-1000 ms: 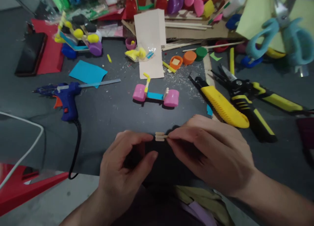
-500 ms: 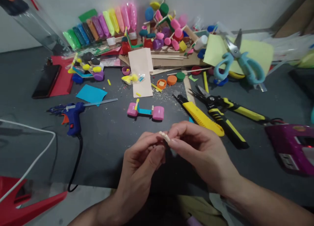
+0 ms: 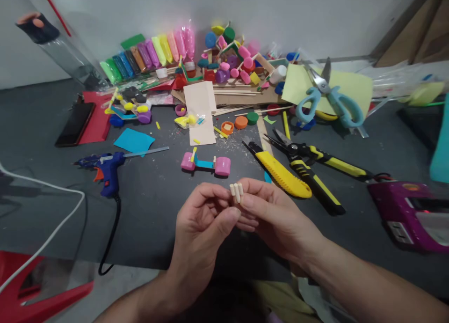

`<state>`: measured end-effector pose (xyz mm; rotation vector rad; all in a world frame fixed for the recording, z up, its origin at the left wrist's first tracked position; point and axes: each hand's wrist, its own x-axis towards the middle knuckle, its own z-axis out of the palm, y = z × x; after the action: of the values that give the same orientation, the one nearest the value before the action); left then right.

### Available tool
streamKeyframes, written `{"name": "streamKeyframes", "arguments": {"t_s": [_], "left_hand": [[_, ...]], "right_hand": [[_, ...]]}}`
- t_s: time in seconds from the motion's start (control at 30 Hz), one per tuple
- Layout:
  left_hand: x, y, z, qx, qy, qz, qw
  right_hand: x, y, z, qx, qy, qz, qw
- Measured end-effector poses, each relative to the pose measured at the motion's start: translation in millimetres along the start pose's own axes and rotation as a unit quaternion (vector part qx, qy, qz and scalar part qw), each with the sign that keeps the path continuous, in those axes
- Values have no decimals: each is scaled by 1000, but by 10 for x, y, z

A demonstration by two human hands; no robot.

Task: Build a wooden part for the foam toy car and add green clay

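Three short pale sticks (image 3: 236,192) stand side by side between the fingertips of both hands. My right hand (image 3: 270,208) pinches them from the right with thumb and fingers. From the left, the curled fingers and thumb of my left hand (image 3: 208,220) close on their lower left side; the exact contact is partly hidden. Just beyond the hands on the dark table (image 3: 150,229) lies a small piece with two pink rollers and a blue strip (image 3: 205,164), a yellow stick upright at its left end.
A blue glue gun (image 3: 108,171) lies at left, its black cord running to the near edge. A yellow cutter (image 3: 282,173), pliers (image 3: 315,173) and a purple device (image 3: 407,215) lie at right. Scissors (image 3: 328,96) and craft parts line the back.
The pale sticks have turned from slanted to nearly upright, so all three show apart. The view has shifted slightly, and the fingers of my right hand have spread lower behind them.
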<state>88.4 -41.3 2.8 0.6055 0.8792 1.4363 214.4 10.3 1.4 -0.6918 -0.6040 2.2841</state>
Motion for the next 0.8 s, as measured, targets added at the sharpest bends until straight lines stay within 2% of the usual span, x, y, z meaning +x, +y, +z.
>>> {"name": "streamKeyframes", "arguments": {"t_s": [0.33, 0.53, 0.67, 0.8], "left_hand": [[42, -27, -4, 41, 13, 58, 997], [41, -41, -2, 29, 29, 48, 998], [56, -25, -17, 61, 60, 37, 996], [57, -12, -62, 98, 56, 44, 993]], "right_hand": [[0, -11, -7, -18, 2, 10, 1000], [2, -18, -16, -33, 1, 5, 999], [7, -5, -20, -49, -5, 2, 999], [21, 15, -42, -72, -15, 1, 997]]}}
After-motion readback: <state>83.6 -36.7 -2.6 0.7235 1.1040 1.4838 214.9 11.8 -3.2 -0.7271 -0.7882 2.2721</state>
